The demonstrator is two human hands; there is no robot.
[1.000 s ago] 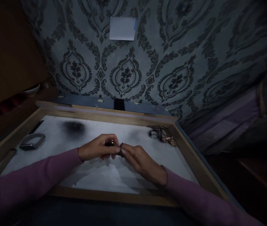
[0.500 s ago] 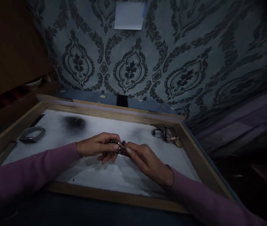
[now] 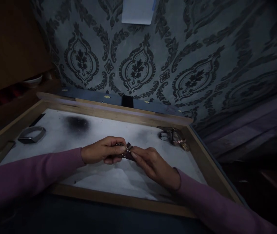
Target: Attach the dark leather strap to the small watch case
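Over the middle of the shallow wooden-framed tray, my left hand [image 3: 103,151] is closed around a wristwatch [image 3: 129,153], thumb on top. Its round metal case shows in part at the fingertips, and a dark strap hangs beyond it. My right hand [image 3: 154,167] pinches at the watch's right edge with thumb and forefinger. Whether it grips the crown or the strap is too small and dim to tell. A square-cornered watch with a grey band [image 3: 32,135] lies at the tray's left. Several watches and bands [image 3: 174,138] are heaped at the right.
The tray's wooden rim [image 3: 121,198] runs across in front of me, around a white lining with a dark smudge [image 3: 77,123]. Patterned fabric [image 3: 138,65] rises behind, with a white sheet [image 3: 137,12] on it. Dark wooden furniture [image 3: 11,42] stands at left.
My left hand has turned the watch slightly, so its face shows less, and its lower fingers have curled in. The right hand keeps its pinch. The view has shifted slightly.
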